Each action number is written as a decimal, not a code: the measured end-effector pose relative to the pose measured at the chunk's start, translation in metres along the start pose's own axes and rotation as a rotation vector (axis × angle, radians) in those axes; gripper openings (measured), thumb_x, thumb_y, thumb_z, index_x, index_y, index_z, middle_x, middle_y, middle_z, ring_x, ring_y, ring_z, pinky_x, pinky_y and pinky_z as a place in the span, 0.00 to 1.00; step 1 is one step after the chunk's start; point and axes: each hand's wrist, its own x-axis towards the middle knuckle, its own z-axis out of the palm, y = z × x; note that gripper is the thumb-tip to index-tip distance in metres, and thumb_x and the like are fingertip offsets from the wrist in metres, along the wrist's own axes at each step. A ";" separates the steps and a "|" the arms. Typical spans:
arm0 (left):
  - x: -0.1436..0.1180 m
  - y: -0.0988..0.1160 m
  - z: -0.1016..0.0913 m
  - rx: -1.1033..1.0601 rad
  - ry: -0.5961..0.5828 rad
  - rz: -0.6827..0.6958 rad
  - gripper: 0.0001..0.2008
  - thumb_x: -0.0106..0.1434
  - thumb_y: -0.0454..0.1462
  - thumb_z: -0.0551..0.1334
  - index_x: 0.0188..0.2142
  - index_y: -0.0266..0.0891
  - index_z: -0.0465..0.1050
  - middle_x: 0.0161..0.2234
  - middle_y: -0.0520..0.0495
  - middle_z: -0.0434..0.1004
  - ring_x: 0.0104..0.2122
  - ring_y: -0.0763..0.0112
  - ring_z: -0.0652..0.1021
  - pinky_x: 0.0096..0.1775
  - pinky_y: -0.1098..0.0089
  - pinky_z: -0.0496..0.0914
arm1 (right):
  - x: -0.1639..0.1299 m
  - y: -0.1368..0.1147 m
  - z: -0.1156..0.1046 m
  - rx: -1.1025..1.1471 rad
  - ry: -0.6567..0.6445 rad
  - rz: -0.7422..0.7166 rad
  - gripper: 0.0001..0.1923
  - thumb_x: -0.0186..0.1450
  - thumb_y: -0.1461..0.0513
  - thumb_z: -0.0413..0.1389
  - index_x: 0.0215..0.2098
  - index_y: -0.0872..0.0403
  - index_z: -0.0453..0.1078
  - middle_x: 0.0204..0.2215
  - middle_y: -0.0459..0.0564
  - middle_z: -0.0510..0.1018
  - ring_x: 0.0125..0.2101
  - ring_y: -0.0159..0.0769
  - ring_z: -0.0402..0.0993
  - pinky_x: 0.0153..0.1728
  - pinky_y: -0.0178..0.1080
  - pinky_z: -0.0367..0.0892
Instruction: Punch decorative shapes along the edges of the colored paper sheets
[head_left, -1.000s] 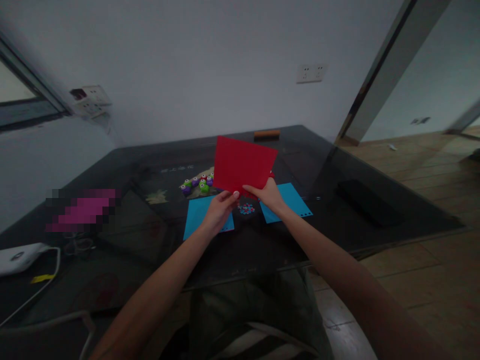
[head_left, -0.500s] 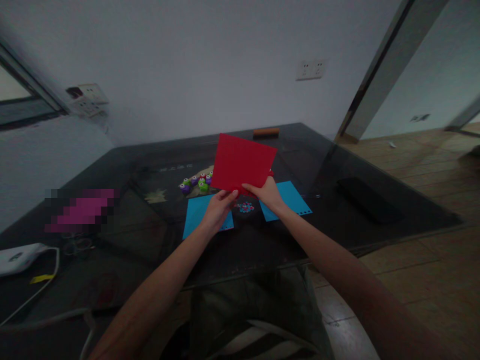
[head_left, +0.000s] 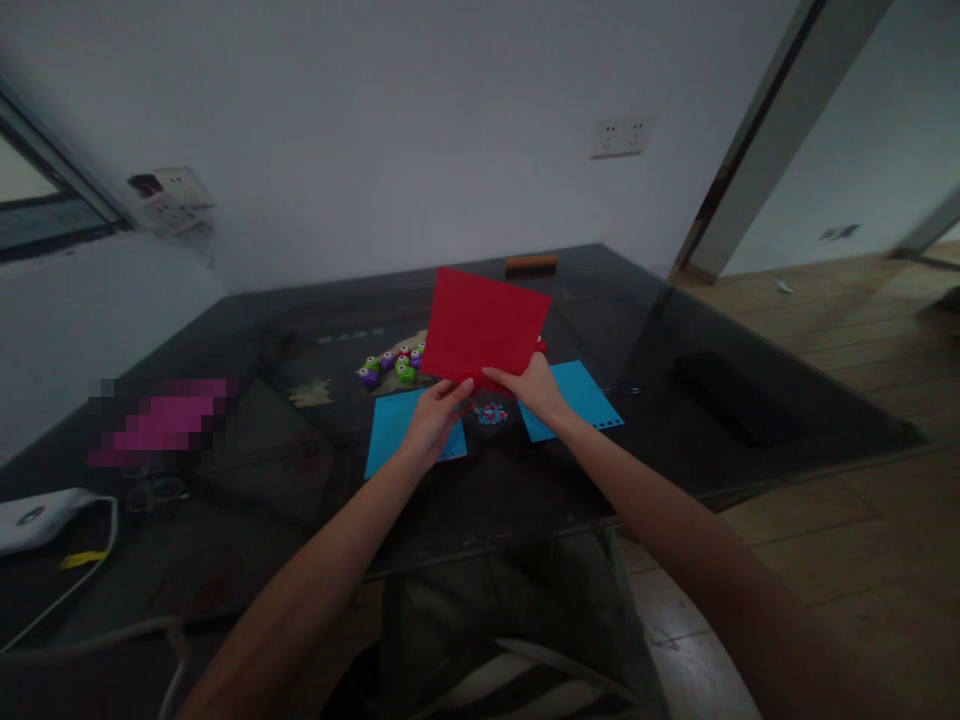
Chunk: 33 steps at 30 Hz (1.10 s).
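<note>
A red sheet of paper (head_left: 487, 322) is held up in front of me by its lower edge. My left hand (head_left: 433, 418) is closed on that edge at the bottom, its thumb on the near face. Beside it, my right hand (head_left: 538, 388) pinches the same edge, fingers behind the sheet. Two blue sheets (head_left: 394, 430) lie on the table under my hands, one on each side, with small holes along the near edge of the right one. Between them lies a little pile of blue and red paper bits (head_left: 490, 414). A bit of something red (head_left: 540, 344) shows past the sheet's right side.
Several purple, green and red toy figures (head_left: 405, 372) with big eyes stand behind the left blue sheet on the dark table (head_left: 480, 500). A brown roll (head_left: 531, 265) lies at the back, a black case (head_left: 739, 395) on the right, a white device with a cable (head_left: 41, 518) on the left.
Almost nothing has moved. Both hands keep their hold on the red paper, and the whole view has shifted very slightly.
</note>
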 end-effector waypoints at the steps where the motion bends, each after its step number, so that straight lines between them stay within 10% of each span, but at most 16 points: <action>1: 0.000 0.000 0.000 -0.002 0.007 0.001 0.14 0.46 0.39 0.71 0.31 0.34 0.75 0.33 0.45 0.78 0.33 0.69 0.76 0.35 0.71 0.69 | 0.000 0.000 0.000 0.002 0.002 -0.001 0.17 0.52 0.58 0.63 0.39 0.55 0.72 0.38 0.53 0.80 0.41 0.44 0.76 0.48 0.49 0.69; 33: -0.002 0.001 0.002 -0.004 0.007 0.018 0.16 0.46 0.38 0.71 0.35 0.36 0.76 0.35 0.46 0.78 0.33 0.71 0.76 0.34 0.72 0.68 | 0.000 -0.002 0.000 -0.003 0.009 0.051 0.18 0.51 0.60 0.63 0.39 0.56 0.72 0.39 0.54 0.79 0.42 0.43 0.75 0.48 0.48 0.69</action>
